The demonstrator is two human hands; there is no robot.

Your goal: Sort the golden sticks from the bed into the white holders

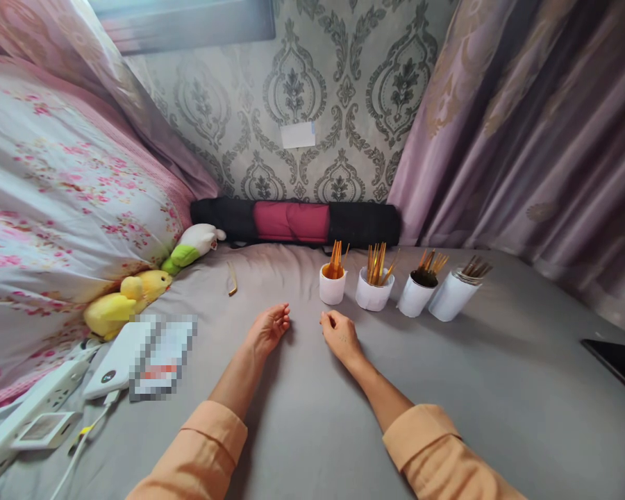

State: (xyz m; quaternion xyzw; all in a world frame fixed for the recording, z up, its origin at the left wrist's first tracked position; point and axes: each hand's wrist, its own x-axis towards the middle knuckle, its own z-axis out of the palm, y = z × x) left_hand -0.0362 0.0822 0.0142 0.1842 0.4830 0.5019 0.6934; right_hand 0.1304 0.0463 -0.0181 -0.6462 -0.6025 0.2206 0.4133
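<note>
My left hand (271, 326) rests over the grey sheet (312, 430) with its fingers loosely bent and apart, nothing visible in them. Facing it, my right hand (341, 337) is curled closed, thumb near the forefinger, and I see nothing sticking out of it. Beyond my right hand stand several white-wrapped cups. The leftmost cup (332, 290) holds thin orange sticks (336, 258). Beside it, a wider cup (373, 295) has golden sticks (377, 264). Further right, a dark-mouthed cup (415, 298) and a taller tilted-looking one (451, 298) contain brownish sticks. Neither hand touches the cups.
A thin gold hooked piece (232, 286) lies beyond my left hand. Plush toys (130, 298), a white power bank (117, 364) and a power strip (36, 406) line the left. A black-and-red roll (292, 222) lies along the wall; a dark phone (617, 361) sits far right.
</note>
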